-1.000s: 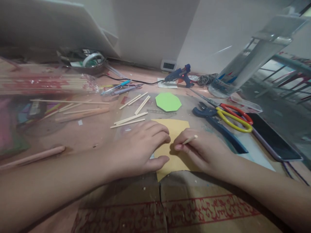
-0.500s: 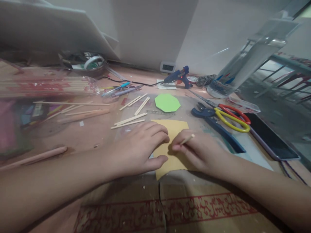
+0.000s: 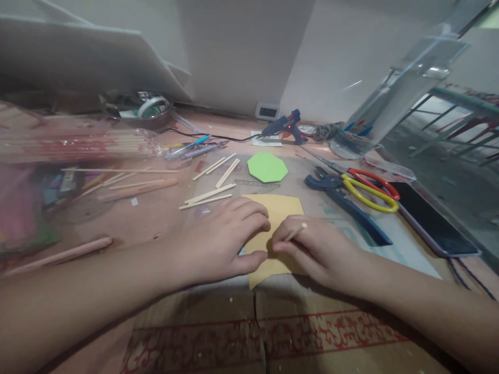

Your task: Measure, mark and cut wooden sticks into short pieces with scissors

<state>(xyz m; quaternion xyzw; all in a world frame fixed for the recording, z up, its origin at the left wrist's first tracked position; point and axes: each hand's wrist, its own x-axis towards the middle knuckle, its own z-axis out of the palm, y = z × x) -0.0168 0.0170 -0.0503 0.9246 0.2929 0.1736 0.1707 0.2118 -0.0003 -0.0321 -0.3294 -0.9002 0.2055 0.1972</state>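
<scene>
A sheet of yellow paper [image 3: 278,205] lies in front of me, its lower edge cut unevenly. My left hand [image 3: 230,239] rests on its left side, thumb and fingers apart, holding nothing. Over the right part of the sheet, my right hand [image 3: 315,249] pinches a short wooden stick [image 3: 298,231]; one end pokes up above the fingers, and the lower end is hidden. Beyond the paper lies a light green octagon [image 3: 267,167]. Several cut wooden sticks [image 3: 210,193] are spread to its left, and a clear ruler [image 3: 257,183] sits just below it.
To the right are blue-handled cutters [image 3: 351,208], scissors [image 3: 370,192] with red and yellow handles, a phone [image 3: 432,218] and a tall clear bottle [image 3: 385,104]. A blue glue gun [image 3: 283,126] stands at the back. Pens [image 3: 195,147] and bagged sticks [image 3: 78,145] lie left.
The view has shifted slightly. My right hand and the stick in it have moved a little down and left; my left hand stays in place on the paper.
</scene>
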